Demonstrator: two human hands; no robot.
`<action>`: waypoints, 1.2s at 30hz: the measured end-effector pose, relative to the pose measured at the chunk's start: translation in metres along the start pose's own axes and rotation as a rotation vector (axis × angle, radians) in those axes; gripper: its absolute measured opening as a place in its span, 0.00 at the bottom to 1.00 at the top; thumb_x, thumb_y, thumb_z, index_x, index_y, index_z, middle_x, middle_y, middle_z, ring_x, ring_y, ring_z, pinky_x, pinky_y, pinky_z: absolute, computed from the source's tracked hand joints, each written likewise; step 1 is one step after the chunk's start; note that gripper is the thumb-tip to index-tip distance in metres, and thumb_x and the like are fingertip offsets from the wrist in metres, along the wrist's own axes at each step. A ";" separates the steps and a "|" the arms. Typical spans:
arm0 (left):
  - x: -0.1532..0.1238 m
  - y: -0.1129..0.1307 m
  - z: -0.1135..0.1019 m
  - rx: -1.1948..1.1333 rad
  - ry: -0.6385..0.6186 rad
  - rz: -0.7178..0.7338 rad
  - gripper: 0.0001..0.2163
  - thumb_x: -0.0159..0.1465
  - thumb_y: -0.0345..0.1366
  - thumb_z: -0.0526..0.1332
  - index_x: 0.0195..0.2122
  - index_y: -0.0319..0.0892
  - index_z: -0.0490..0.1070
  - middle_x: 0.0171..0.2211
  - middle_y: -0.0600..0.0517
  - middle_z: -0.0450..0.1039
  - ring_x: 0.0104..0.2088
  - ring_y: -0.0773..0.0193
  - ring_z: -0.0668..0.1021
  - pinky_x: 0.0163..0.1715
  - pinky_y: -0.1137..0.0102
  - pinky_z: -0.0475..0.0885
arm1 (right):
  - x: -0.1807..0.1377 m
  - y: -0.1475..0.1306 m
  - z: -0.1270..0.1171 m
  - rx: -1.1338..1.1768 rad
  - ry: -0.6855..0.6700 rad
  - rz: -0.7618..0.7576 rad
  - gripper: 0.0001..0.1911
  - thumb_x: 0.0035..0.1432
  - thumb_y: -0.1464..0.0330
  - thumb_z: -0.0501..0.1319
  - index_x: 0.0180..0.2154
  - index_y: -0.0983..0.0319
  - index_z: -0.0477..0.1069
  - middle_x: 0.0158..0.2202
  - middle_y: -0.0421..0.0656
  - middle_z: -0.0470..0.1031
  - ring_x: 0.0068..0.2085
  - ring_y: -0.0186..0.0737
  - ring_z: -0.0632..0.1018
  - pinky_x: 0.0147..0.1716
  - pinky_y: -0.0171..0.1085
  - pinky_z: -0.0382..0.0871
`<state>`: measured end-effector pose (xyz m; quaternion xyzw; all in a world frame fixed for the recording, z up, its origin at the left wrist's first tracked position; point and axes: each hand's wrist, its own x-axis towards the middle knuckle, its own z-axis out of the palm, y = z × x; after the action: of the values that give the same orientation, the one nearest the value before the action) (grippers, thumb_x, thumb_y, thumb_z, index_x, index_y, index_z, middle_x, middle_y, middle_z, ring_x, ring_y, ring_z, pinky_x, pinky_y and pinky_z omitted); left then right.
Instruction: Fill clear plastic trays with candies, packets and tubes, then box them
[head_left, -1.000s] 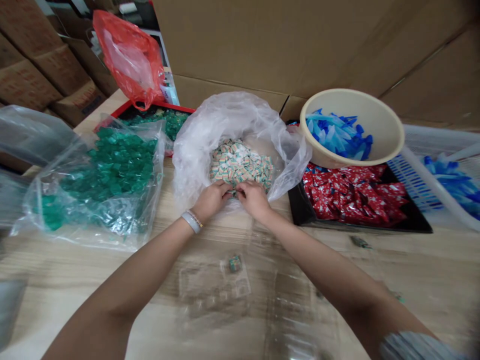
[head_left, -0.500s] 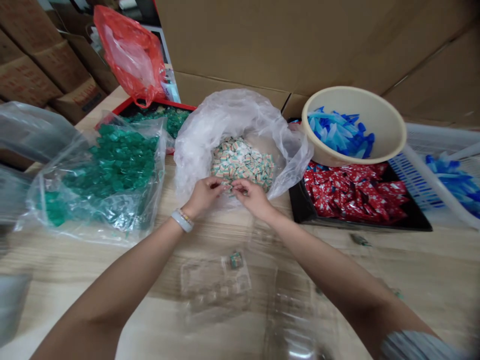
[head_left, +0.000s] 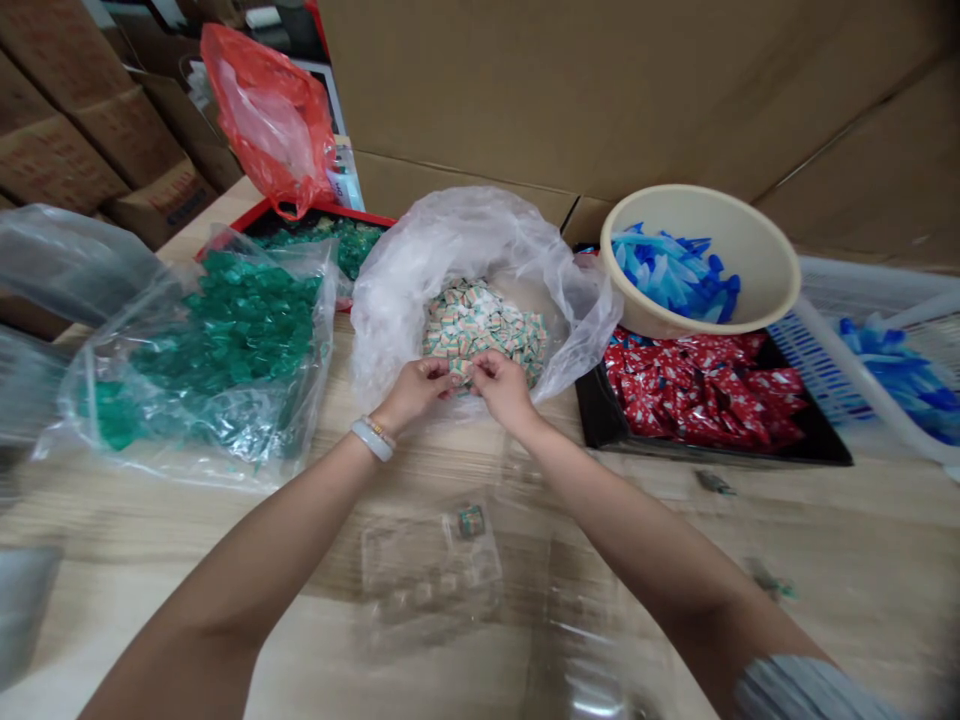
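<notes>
My left hand point(head_left: 420, 388) and my right hand point(head_left: 501, 385) meet at the front edge of a clear plastic bag point(head_left: 450, 230). Inside it lies a heap of small white, green and orange printed pieces point(head_left: 487, 320). Both hands are closed in a pinch, thumb against forefinger, fingertips almost touching. A small printed piece seems to be between them, mostly covered by the fingers. Nearer to me, a clear plastic tray point(head_left: 427, 560) lies on the table, with one small printed piece point(head_left: 470, 521) in its far right corner.
To the left lies a bag of green translucent pieces point(head_left: 247, 310), before a red bag point(head_left: 262, 120). On the right, a cream bowl point(head_left: 765, 260) of blue pieces rests over a black tray point(head_left: 825, 450) of red packets. A white basket point(head_left: 832, 290) stands farther right. Cardboard point(head_left: 562, 90) rises behind.
My hands stay pinched together at the bag's front edge, with the fingers shifting slightly. The whole view has moved a little; the objects on the table keep their places.
</notes>
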<state>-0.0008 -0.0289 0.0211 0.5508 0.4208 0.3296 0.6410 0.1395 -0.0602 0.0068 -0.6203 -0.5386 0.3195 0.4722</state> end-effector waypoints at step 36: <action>0.004 -0.004 0.009 -0.330 0.114 -0.205 0.04 0.49 0.30 0.63 0.25 0.34 0.70 0.20 0.54 0.70 0.22 0.72 0.72 0.28 0.73 0.69 | 0.017 -0.007 0.001 0.038 -0.156 0.192 0.06 0.42 0.68 0.58 0.19 0.63 0.64 0.17 0.34 0.63 0.20 0.29 0.63 0.23 0.30 0.57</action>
<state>0.0086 -0.0301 0.0170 0.3728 0.4505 0.3577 0.7281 0.1399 -0.0436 0.0148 -0.6334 -0.5058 0.4203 0.4078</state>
